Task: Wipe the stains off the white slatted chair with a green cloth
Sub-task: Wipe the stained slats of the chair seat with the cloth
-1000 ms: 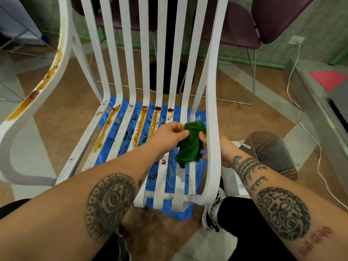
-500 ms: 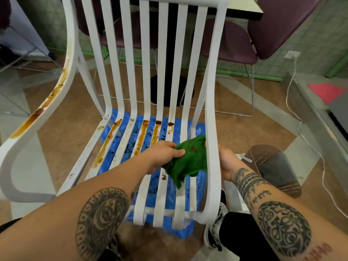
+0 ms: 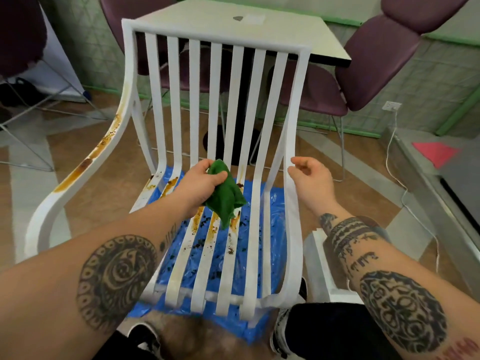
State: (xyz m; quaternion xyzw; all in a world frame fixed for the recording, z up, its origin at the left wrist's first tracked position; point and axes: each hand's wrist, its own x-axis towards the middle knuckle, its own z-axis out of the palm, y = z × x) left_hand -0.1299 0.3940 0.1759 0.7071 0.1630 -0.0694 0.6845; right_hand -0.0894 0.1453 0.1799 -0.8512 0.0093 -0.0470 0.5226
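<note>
Wiping seems about to begin: left hand grips green cloth above stained slats of the chair; right hand is loosely curled and empty. Next, press down and rub.

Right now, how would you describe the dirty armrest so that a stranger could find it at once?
Start at the white slatted chair in the centre. Follow its frame to the curved armrest on the person's left. Unlike the clean rail on the right, it carries a long orange-brown streak.
</note>
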